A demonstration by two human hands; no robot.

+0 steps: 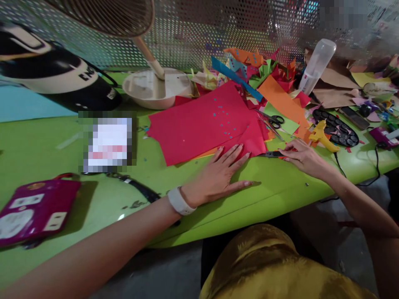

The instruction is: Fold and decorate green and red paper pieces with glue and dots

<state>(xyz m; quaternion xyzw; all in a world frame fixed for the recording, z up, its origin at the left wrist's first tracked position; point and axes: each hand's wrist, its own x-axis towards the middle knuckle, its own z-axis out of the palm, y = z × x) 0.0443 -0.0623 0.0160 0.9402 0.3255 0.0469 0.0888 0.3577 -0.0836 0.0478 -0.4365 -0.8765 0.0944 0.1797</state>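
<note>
My left hand lies flat with fingers spread. Its fingertips press on the lower edge of red paper, and the palm is over the green table. A folded red piece lies just beyond those fingers. To the right, my right hand is closed round a slim black utility knife, low over the table; its tip points left and touches or nearly touches the red paper's corner. Black-handled scissors lie behind the knife. A yellow glue gun rests beside my right hand.
Cut paper scraps pile up at the back near a clear bottle. A fan base, a dark flask-like object, a blurred-out phone and a purple box stand left. A black palette lies right.
</note>
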